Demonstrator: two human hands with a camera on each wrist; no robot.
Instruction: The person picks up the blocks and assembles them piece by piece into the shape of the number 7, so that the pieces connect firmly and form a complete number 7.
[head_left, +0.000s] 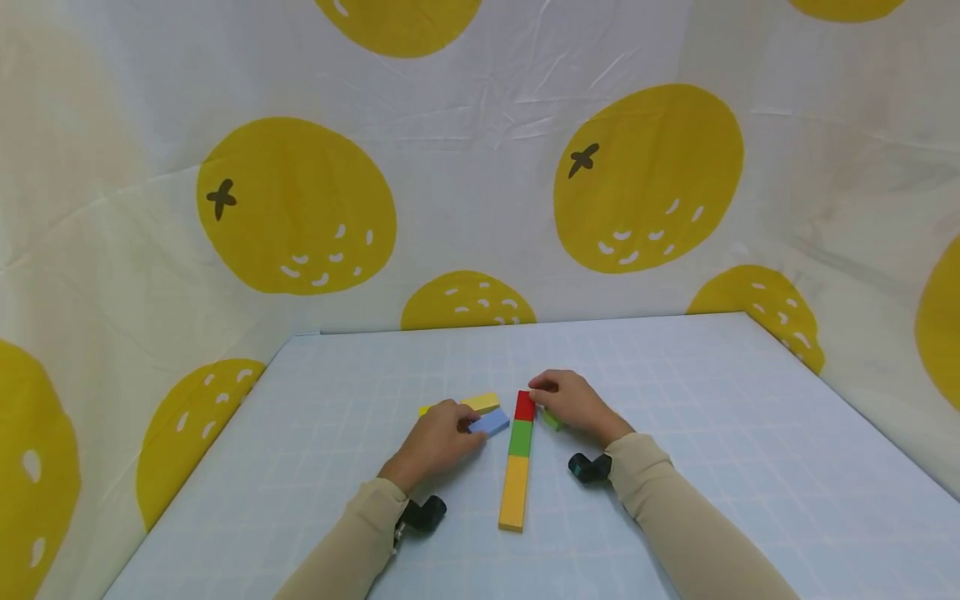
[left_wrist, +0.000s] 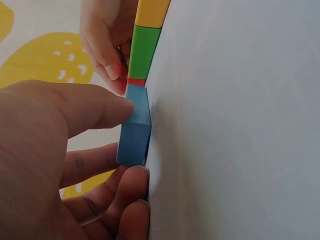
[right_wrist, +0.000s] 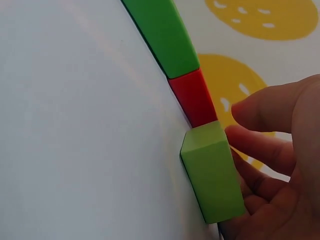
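A row on the table has a red block (head_left: 525,406) at the far end, a green block (head_left: 521,437) in the middle and an orange block (head_left: 513,492) nearest. Left of it, my left hand (head_left: 438,442) pinches a blue block (head_left: 489,422); in the left wrist view the thumb lies on the blue block's (left_wrist: 135,135) top edge, fingers on its far side. My right hand (head_left: 573,404) is beside the red block, its thumb and finger apart. A light green block (right_wrist: 212,175) lies by that hand, partly covering its fingers in the right wrist view; contact cannot be told.
A yellow block (head_left: 481,403) lies behind the blue one, with another bit of yellow (head_left: 424,410) showing beyond the left hand. The pale gridded table (head_left: 360,367) meets a hanging cloth (head_left: 480,208) with yellow fruit prints at its back and sides.
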